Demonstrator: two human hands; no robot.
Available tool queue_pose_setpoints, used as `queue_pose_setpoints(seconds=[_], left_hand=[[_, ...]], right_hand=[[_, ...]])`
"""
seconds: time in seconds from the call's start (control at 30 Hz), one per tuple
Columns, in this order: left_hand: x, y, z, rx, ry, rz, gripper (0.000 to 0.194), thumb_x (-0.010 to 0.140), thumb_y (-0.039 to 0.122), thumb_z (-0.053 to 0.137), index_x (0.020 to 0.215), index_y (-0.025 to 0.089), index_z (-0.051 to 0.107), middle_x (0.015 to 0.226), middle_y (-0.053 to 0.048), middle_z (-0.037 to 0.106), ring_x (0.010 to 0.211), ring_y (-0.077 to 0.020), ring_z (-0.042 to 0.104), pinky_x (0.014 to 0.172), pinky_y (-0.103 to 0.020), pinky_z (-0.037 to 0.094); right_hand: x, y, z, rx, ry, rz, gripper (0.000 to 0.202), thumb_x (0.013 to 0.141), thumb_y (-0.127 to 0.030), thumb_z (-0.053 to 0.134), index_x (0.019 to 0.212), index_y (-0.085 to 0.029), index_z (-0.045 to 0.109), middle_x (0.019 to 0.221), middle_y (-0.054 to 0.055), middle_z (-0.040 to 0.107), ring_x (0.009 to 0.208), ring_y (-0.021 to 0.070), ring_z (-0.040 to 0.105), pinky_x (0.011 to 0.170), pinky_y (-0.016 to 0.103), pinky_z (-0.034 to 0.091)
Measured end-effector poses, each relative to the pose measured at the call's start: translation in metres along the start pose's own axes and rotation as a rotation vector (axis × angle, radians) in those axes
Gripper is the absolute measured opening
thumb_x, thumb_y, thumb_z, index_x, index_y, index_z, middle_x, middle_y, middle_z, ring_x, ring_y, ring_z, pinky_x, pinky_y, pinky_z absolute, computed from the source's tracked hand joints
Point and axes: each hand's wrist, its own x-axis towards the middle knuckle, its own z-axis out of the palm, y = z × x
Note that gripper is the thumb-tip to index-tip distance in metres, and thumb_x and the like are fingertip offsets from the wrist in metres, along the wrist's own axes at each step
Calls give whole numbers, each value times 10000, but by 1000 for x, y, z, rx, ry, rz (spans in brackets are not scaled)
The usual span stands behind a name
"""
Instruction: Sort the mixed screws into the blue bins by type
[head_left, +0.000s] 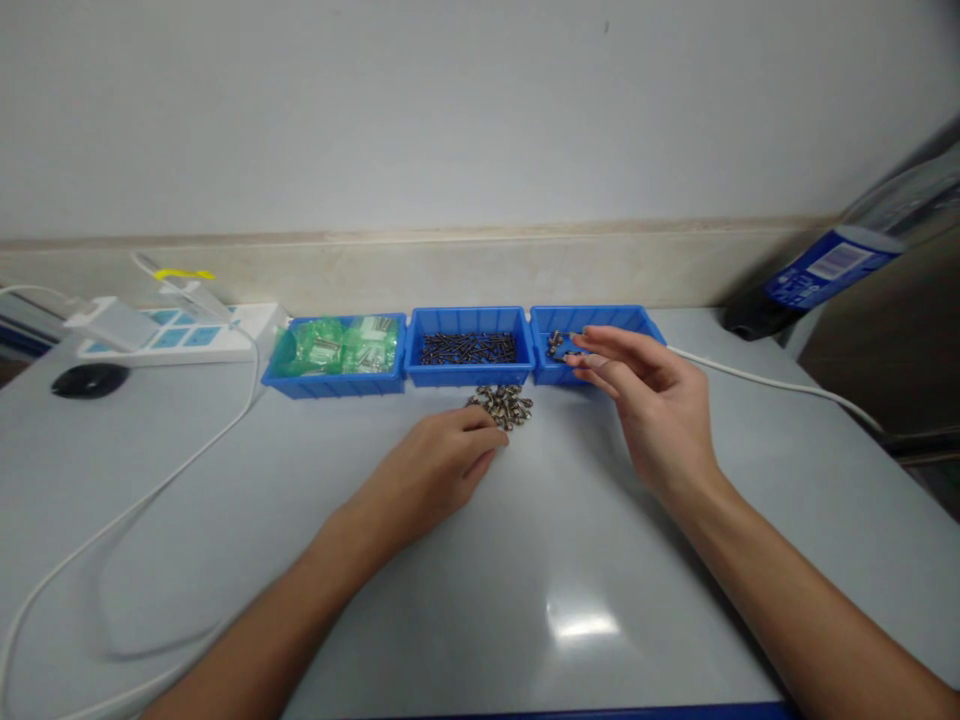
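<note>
A small heap of shiny metal parts (504, 404) lies on the grey table in front of the middle blue bin (471, 376). My left hand (456, 455) rests at the heap's near left edge, its fingers curled together; what they hold, if anything, is hidden. Over the front of the right blue bin (592, 318) is my right hand (645, 385), with thumb and fingers apart and nothing visibly held between them. Several metal parts (556, 344) sit in that bin, partly behind my fingertips. Dark screws (469, 348) fill the bottom of the middle bin.
The left blue bin (337, 385) holds green-tinted plastic bags (345, 345). A white power strip (262, 325) with plugs and a black mouse (89, 380) are at the far left. White cables cross the table. A bottle with a blue label (825, 268) leans at the right.
</note>
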Motion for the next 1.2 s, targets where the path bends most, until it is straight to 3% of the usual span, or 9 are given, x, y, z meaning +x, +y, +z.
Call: queue_pose_setpoints(seconds=[0.2,0.3,0.4,0.53,0.63,0.77,0.87,1.03,1.2], left_hand=[[-6,5,-25,45,-8,-13,151,888,168,621,1016,171,700,1043,-89,686,936,-232,658,813,-354,532],[-9,7,-35,109,-116,-79,250,799,159,663,1047,187,674,1088,-84,657,906,-232,642,768,-349,512],[-10,6,-35,87,-216,-118,236,783,83,606,987,186,666,1019,-59,652,812,-189,620,689,-301,473],[-6,2,-34,15,-233,-131,165,781,17,552,806,158,636,881,-36,636,729,-150,582,634,-263,435],[-4,-1,-34,-26,-165,-120,162,764,2,568,753,148,637,784,-16,628,693,-138,580,645,-257,451],[-2,-3,-31,-158,77,-69,211,775,3,602,895,150,696,815,-10,699,708,-121,648,690,-232,514],[0,-3,-28,-275,208,-53,181,804,21,631,913,151,694,848,-12,736,724,-102,685,707,-194,552],[3,2,-25,-425,246,-106,284,792,36,680,1041,162,626,880,0,709,751,-96,711,738,-182,594],[6,6,-22,-446,225,-125,329,770,23,681,1012,192,535,880,24,664,761,-103,721,714,-183,599]], right_hand=[[-1,-4,0,6,-52,22,173,833,-228,719,1005,-244,732,1044,49,764,859,202,749,840,388,625],[0,-3,-2,24,-63,29,168,833,-224,727,999,-243,740,1027,43,764,845,194,745,825,373,621],[0,-3,-2,46,-65,54,149,819,-210,744,966,-234,751,1005,38,765,831,185,742,806,351,614],[1,-3,-1,75,-61,66,112,799,-206,763,910,-223,764,962,28,765,799,170,738,762,314,608],[1,-4,1,92,-73,81,93,790,-205,771,883,-214,769,930,29,768,768,158,734,743,298,604],[1,-7,2,67,-113,93,76,801,-219,759,875,-207,769,852,33,773,731,155,730,727,295,603],[-2,-10,1,-10,-260,110,85,810,-237,747,881,-195,767,812,39,772,710,163,726,705,297,601],[-11,-15,4,-110,-624,97,197,833,-271,739,1011,-193,772,898,54,787,763,165,723,734,288,590],[-16,-13,7,-103,-733,127,172,827,-282,749,970,-198,794,834,47,794,762,169,736,722,273,580]])
